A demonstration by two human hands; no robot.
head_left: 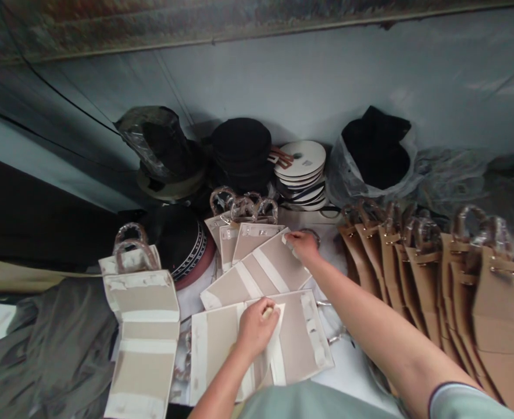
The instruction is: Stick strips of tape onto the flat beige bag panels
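My left hand [257, 329] is closed above an opened-out beige bag panel [216, 331] with white strips across it. A thin pale sheet [278, 331] stands up at its fingers, and a small cream-coloured bit shows between them. My right hand [304, 245] pinches the upper corner of a second beige bag panel [259, 270], which lies slanted just beyond the first. Behind it, more beige bag pieces with plastic-wrapped handles [243, 205] overlap one another. On the left lies another flat beige bag piece [146, 334], its wrapped handles at the far end.
Tan bag pieces [431, 291] with wrapped handles stand in a row at the right. Along the wall are white reels [303, 163], black rolls [242, 145] and a plastic bag of black material [379, 151]. Dark grey cloth [56, 343] lies at the left.
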